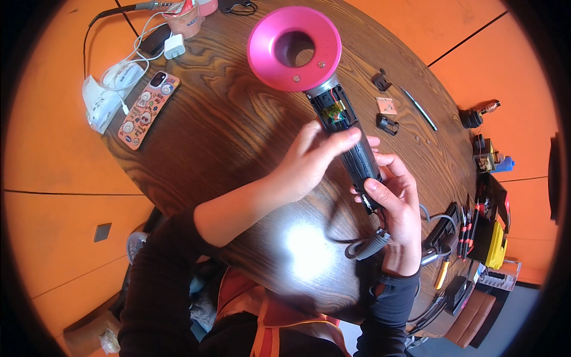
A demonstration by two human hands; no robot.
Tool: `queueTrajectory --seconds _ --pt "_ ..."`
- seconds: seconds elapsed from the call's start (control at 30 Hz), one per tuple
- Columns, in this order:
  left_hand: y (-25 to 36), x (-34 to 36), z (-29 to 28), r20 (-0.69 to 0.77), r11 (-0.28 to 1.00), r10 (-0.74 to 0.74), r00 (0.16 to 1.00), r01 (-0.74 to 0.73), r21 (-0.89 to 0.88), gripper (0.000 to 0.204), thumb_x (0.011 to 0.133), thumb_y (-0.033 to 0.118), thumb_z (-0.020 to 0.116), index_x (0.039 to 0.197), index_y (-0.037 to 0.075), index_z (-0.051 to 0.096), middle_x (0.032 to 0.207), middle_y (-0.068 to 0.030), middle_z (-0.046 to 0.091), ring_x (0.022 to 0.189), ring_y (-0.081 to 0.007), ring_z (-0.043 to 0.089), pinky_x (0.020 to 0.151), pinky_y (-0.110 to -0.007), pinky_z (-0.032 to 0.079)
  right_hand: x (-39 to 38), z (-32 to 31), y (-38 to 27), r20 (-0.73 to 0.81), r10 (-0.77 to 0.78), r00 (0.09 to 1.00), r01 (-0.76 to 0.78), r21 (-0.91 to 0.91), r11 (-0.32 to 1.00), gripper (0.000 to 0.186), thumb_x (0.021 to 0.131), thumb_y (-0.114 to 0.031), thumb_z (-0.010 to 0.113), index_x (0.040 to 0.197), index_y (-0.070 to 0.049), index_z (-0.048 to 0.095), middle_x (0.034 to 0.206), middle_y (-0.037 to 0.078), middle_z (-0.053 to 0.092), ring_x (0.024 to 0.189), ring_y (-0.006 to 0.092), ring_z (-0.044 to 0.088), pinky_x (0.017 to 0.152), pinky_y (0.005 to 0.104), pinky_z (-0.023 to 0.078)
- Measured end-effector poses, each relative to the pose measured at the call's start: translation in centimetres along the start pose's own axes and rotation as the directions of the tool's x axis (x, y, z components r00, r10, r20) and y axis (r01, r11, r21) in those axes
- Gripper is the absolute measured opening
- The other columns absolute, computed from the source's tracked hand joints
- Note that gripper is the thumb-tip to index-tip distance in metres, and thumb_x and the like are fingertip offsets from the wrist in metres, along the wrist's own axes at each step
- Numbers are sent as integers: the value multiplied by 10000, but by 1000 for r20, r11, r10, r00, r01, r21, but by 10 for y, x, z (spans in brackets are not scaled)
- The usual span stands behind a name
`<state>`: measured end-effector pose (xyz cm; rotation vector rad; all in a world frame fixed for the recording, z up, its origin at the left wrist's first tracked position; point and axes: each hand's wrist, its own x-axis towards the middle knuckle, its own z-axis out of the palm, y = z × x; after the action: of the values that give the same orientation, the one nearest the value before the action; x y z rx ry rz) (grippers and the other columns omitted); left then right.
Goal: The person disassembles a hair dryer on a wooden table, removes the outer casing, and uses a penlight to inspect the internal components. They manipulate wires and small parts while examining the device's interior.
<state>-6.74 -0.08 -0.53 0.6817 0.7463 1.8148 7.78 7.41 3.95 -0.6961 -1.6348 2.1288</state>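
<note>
TEXT: none legible | black handle (358, 162): white marking (366, 203), too small

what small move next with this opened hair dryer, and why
I'd probably slide the right hand's grip down to support the grey coiled cord, since wires show below the handle and might strain, while the left hand's grip holds the handle higher up.

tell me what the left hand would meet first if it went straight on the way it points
The dark handle, which the left hand holds. Beyond it, a small pink square and a curved black part lie roughly in line, but depth is unclear.
</note>
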Motion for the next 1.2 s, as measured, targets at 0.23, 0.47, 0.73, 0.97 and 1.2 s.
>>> queueTrajectory --seconds 0.23,0.47,0.73,0.97,1.2 --pt "-1 2 -1 -8 999 -21 1000 21 29 280 892 206 490 1038 -33 486 1103 -227 558 1016 -261 569 890 -386 449 0 -2 1 -10 19 1000 -19 7 1000 275 803 -52 622 1055 -9 523 841 48 604 725 94 564 626 212 449" --pt "-2 2 -1 85 993 -21 996 11 114 366 817 146 609 1100 -46 475 1099 -192 573 1023 -217 563 900 -354 430 0 -2 0 -30 22 999 -22 12 1000 261 811 -58 612 1053 -11 527 815 35 600 719 88 562 625 210 447" --pt "4 3 -2 22 990 -36 999 33 134 334 822 87 577 1092 -49 435 1056 -203 576 1006 -256 575 872 -374 474 -1 -1 -6 12 70 997 -67 -197 978 554 775 -80 680 1242 -30 386 907 40 584 823 87 544 742 221 436" --pt "5 4 -2 -130 994 -32 991 45 95 244 846 65 532 1059 -27 454 1017 -177 579 940 -242 599 762 -380 541 -20 -2 -18 1 93 996 -88 -318 944 846 724 -80 729 1374 -103 188 1046 113 548 858 125 558 715 253 467" --pt "4 6 -4 -108 990 48 993 -32 140 223 845 67 541 1041 -16 472 1011 -161 584 924 -206 603 751 -342 544 -34 14 -18 -93 -161 983 60 -659 750 796 716 -148 723 1361 -100 257 1148 203 508 982 245 562 769 321 481"
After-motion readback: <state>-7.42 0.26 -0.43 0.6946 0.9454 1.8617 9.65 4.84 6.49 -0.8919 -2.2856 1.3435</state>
